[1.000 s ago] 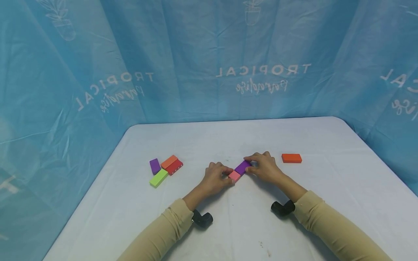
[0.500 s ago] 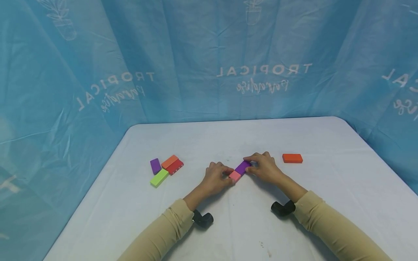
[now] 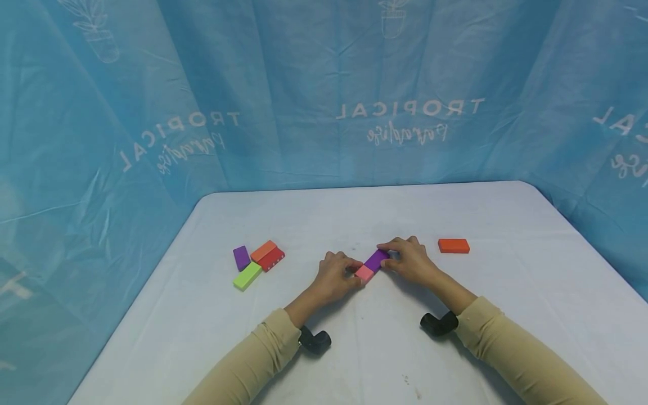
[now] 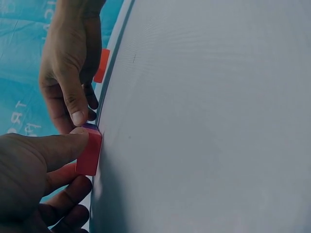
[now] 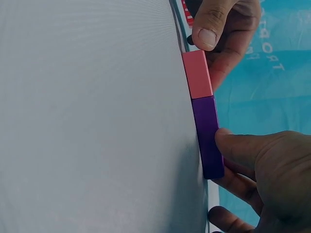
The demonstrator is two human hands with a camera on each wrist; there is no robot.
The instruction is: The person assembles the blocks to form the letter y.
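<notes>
In the head view, a pink block [image 3: 364,274] and a purple block [image 3: 376,260] lie end to end on the white table, forming one slanted line. My left hand [image 3: 334,277] pinches the pink block between thumb and fingers. On the far end, my right hand [image 3: 411,260] grips the purple block the same way. The right wrist view shows the pink block's end [image 5: 198,75] flush against the purple block [image 5: 208,141]. From the left wrist, the pink block [image 4: 89,154] hides most of the purple one.
To the left lie a lime green block [image 3: 247,276], a second purple block [image 3: 241,257], an orange block [image 3: 263,251] and a red block with white dots [image 3: 270,259], clustered together. A red-orange block [image 3: 453,246] lies right of my right hand. A blue curtain [image 3: 314,152] hangs behind the table.
</notes>
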